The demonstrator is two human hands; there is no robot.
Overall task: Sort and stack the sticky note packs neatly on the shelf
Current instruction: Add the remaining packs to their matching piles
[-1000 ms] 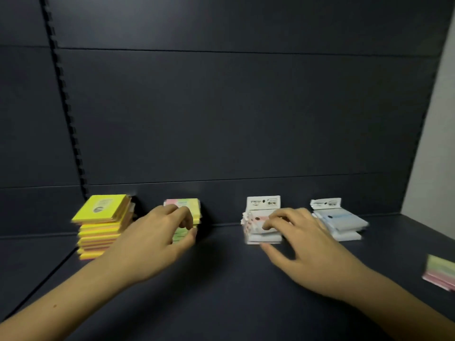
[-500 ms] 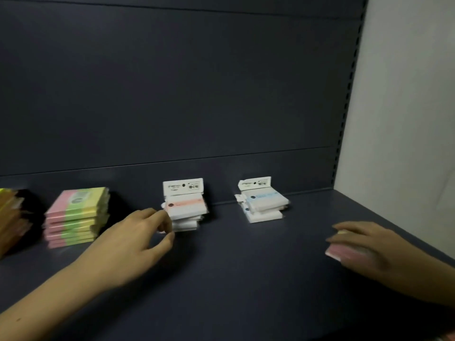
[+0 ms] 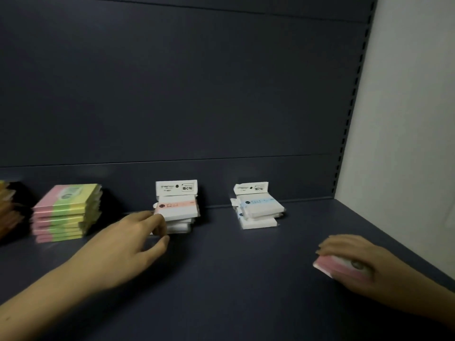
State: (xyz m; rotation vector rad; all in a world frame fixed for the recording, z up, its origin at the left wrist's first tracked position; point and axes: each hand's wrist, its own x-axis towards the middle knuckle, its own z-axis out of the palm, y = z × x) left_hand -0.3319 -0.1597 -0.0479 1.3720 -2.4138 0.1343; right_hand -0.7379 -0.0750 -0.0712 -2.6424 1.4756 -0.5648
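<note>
On the dark shelf (image 3: pixel 221 279) stand several stacks of sticky note packs. A pink-green-yellow stack (image 3: pixel 66 212) sits at the left. A white stack with a pink band (image 3: pixel 178 209) is in the middle, and a white stack with a blue band (image 3: pixel 258 209) lies to its right. My left hand (image 3: pixel 133 244) touches the left side of the pink-banded stack with loosely curled fingers. At the right, my right hand (image 3: pixel 364 264) grips a loose pink pack (image 3: pixel 332 265) lying on the shelf; fingers cover most of it.
An orange-yellow stack (image 3: pixel 7 207) shows at the far left edge. The dark back panel (image 3: pixel 197 94) rises behind the stacks. A white side wall (image 3: pixel 406 143) closes the shelf on the right.
My view has swung right. My right hand left the pink-banded stack and now grips the loose pink pack at the right. My left hand moved from the pink-green-yellow stack to the pink-banded stack.
</note>
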